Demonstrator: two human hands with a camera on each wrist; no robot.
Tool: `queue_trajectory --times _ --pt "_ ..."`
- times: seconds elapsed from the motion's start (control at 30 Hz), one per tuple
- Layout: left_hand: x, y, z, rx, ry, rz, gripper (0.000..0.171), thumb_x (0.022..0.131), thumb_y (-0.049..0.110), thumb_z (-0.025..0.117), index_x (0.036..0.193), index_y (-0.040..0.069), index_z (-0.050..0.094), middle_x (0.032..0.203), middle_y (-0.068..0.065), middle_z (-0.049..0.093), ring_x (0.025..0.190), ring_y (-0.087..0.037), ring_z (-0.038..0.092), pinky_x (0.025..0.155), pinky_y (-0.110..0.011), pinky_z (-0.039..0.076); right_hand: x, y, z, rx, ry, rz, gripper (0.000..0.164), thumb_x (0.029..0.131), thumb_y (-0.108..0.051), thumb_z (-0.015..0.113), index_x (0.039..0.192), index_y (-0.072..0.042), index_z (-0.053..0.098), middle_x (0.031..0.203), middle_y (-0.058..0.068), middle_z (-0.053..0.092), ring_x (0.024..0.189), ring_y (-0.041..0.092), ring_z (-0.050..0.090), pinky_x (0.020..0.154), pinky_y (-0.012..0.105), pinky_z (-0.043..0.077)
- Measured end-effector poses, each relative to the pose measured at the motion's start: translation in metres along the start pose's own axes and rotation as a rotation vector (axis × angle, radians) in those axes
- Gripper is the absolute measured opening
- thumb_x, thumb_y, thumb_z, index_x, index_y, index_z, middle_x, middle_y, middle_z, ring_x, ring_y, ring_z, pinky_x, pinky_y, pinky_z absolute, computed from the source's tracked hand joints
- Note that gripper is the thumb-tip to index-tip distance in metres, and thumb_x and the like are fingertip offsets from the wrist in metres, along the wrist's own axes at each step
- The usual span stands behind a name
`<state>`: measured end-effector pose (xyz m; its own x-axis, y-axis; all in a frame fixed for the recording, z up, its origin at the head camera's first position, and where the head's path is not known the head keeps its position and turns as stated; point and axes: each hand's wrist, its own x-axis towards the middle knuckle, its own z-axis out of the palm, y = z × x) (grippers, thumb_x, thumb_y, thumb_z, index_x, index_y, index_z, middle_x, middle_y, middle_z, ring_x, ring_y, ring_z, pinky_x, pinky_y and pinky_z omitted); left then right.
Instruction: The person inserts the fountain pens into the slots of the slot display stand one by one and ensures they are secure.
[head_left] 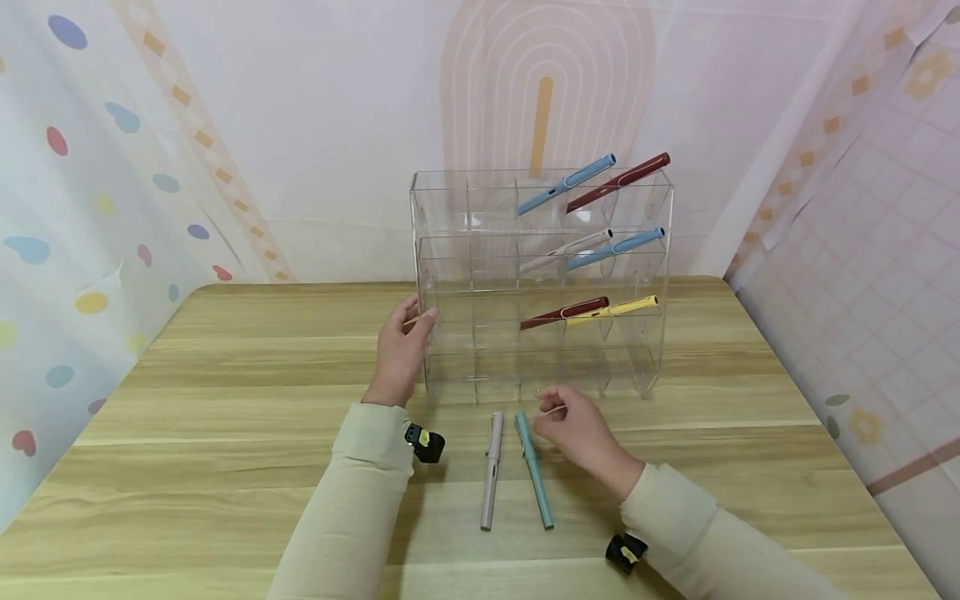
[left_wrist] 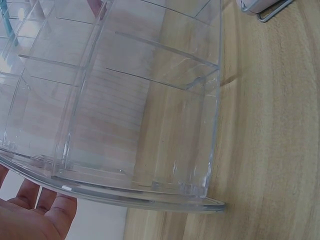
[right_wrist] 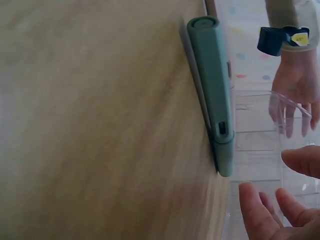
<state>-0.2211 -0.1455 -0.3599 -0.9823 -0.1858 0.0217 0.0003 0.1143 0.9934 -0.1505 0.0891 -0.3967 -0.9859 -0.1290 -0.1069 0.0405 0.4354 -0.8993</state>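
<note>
A clear acrylic pen rack [head_left: 495, 333] stands upright on the table, with pens lying slanted in its right-hand compartments. My left hand [head_left: 400, 354] holds the rack's left side wall, thumb at the front edge and fingers along the outside. In front of the rack lie two capped pens: a pale grey-pink pen [head_left: 491, 475] and a teal pen [head_left: 536, 479]. My right hand [head_left: 581, 429] hovers just right of the teal pen's clip end, holding nothing. In the right wrist view, the thumb and fingers stand apart beyond the end of the teal pen [right_wrist: 211, 85].
The rack's top tier holds a blue pen [head_left: 566, 185] and a dark red pen [head_left: 622, 181]. Below are a whitish pen [head_left: 577, 247] and another blue pen [head_left: 622, 247], then a dark red pen [head_left: 562, 313] and a yellow pen [head_left: 622, 308]. Patterned cloth [head_left: 337, 125] hangs behind the wooden table [head_left: 225, 400].
</note>
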Motion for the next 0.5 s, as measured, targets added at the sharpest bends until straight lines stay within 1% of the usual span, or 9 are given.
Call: queue_trajectory --times 0.23,0.4,0.5 --pt "0.000 0.000 -0.001 -0.002 -0.003 0.008 0.047 0.100 0.021 0.053 0.145 0.010 0.043 0.138 -0.015 0.046 0.121 -0.027 0.046 0.096 -0.042 0.042 0.006 -0.002 0.007 -0.113 -0.091 0.000 0.038 0.085 -0.009 0.071 0.120 0.001 0.060 0.105 0.012 0.060 0.094 0.024 0.058 0.069 0.033 0.050" --pt "0.000 0.000 -0.001 0.003 -0.012 0.006 0.047 0.100 0.023 0.052 0.145 0.011 0.042 0.140 -0.015 0.045 0.123 -0.027 0.045 0.098 -0.044 0.041 0.011 -0.003 0.009 -0.134 -0.142 0.019 0.043 0.084 -0.007 0.072 0.124 0.002 0.058 0.101 0.011 0.057 0.080 0.020 0.052 0.060 0.029 0.045" --pt "0.000 0.000 -0.001 0.005 -0.014 0.004 0.048 0.101 0.023 0.051 0.146 0.011 0.042 0.141 -0.015 0.045 0.123 -0.028 0.044 0.099 -0.044 0.041 0.014 -0.003 0.010 -0.166 -0.168 0.017 0.046 0.083 -0.007 0.072 0.125 0.003 0.057 0.098 0.010 0.057 0.076 0.019 0.050 0.060 0.029 0.044"
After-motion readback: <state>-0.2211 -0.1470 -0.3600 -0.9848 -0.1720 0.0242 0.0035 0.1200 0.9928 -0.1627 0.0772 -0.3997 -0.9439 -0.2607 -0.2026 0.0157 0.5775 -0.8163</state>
